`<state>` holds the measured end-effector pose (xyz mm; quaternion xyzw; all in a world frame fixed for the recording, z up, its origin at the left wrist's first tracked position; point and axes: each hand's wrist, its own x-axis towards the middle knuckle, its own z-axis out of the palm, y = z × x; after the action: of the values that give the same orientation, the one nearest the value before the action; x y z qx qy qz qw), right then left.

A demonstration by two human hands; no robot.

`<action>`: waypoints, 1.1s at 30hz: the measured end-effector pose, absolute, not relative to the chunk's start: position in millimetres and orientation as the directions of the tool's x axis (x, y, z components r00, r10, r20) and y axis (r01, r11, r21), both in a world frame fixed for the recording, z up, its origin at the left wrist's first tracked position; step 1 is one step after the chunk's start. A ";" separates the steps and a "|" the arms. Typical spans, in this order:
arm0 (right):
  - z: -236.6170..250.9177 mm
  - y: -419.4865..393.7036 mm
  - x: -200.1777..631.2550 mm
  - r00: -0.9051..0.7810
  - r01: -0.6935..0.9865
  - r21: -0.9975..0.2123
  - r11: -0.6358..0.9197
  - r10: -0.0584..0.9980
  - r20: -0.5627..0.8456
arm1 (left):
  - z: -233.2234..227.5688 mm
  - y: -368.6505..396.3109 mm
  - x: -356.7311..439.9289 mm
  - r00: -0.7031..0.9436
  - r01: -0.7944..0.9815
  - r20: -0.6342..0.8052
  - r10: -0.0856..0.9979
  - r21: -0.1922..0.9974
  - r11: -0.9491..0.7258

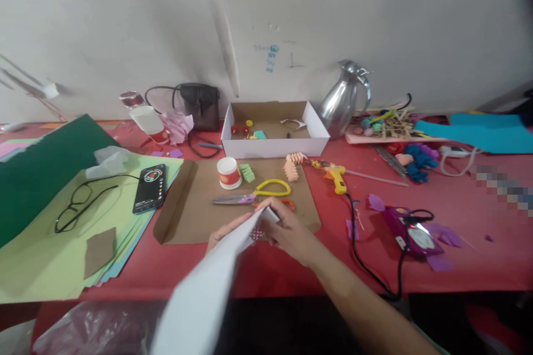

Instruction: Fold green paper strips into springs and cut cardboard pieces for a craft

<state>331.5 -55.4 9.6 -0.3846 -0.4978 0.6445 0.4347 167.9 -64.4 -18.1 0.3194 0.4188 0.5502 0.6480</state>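
1. We see the right hand (pixel 289 230) reaching in from the lower right, its fingers curled over the far end of a white paper sheet (pixel 208 288), pinching it.
2. The left hand (pixel 225 233) is mostly hidden under the same sheet; only its fingers show at the sheet's left edge, and they appear to grip it from below.
3. The sheet is smooth and blurred, a long tapering shape that runs from the hands down towards the bottom edge; it is held above the front edge of a flat brown cardboard panel (pixel 187 211) lying on the red table (pixel 458 266).
4. Just beyond the hands on the cardboard lie scissors (pixel 254 194) with yellow loop handles and grey blades, touching nothing else we can make out.
5. Near them stand a small white cup (pixel 228 172) with a red label, green pleated paper (pixel 247 172) and peach pleated paper (pixel 292 166).
6. A yellow glue gun (pixel 333 173) lies to the right, its black cord trailing over the table.
7. An open white cardboard box (pixel 270 147) sits behind, beside a shiny metal jug (pixel 343 102).
8. To the left, a black phone (pixel 150 188) and thin-framed glasses (pixel 79 205) rest on pale green paper (pixel 50 255).
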 end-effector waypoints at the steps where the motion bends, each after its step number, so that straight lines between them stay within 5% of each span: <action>1: 10.0 -55.3 331.4 -0.338 -0.195 -0.972 -0.134 0.939 -0.062 | -19.0 -63.6 171.1 0.008 -0.523 -0.238 0.971 0.827 0.207; 7: 15.8 -60.0 326.1 -0.291 -0.149 -0.989 0.013 0.955 0.056 | -11.6 -60.3 183.2 0.005 -0.790 -0.453 0.891 0.545 0.282; 15: 30.2 -72.6 318.4 -0.220 0.001 -0.995 0.097 0.971 0.095 | -17.8 -65.4 182.2 0.020 -0.870 -0.536 0.844 0.406 0.279; 20: 30.2 -73.3 319.9 -0.228 0.047 -0.995 0.091 0.971 0.078 | -18.3 -66.2 180.3 0.032 -0.844 -0.507 0.861 0.448 0.295; 27: 19.9 -61.6 331.3 -0.153 0.029 -0.999 0.014 0.988 0.009 | -9.7 -61.4 181.9 0.103 -0.670 -0.392 0.914 0.652 0.355; 33: 6.2 -52.0 329.7 -0.126 -0.134 -0.971 -0.198 0.975 -0.181 | -1.4 -61.0 190.6 0.013 -0.568 -0.206 0.978 0.804 0.177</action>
<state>329.7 -52.0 6.2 -0.4785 -0.4397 0.6082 0.4559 190.6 -61.0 -1.4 0.2638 0.3892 0.5847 0.6611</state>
